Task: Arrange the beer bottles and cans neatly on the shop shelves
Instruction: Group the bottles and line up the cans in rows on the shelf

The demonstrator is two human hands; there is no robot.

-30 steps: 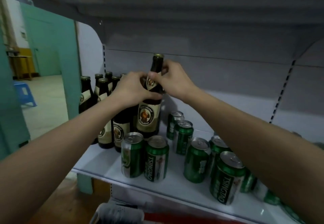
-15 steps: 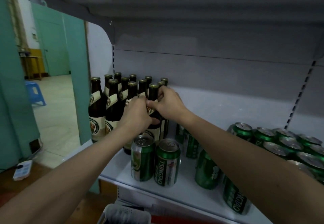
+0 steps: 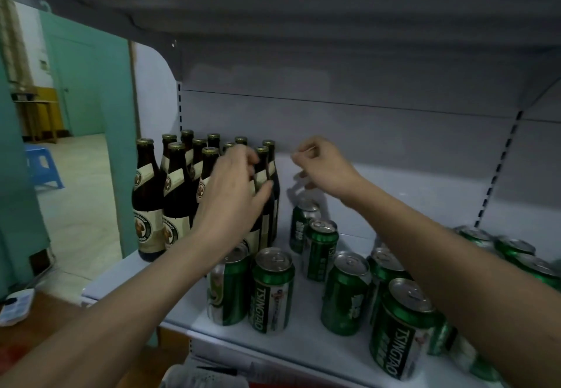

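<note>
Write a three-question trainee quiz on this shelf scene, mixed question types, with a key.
1. True or false: the brown bottles stand at the left end of the shelf, upright.
2. Which hand is beside the bottle necks? A) left hand B) right hand
3. Fill in: the green cans carry the brand name ____.

Key: 1 true; 2 A; 3 Tsingtao.
</note>
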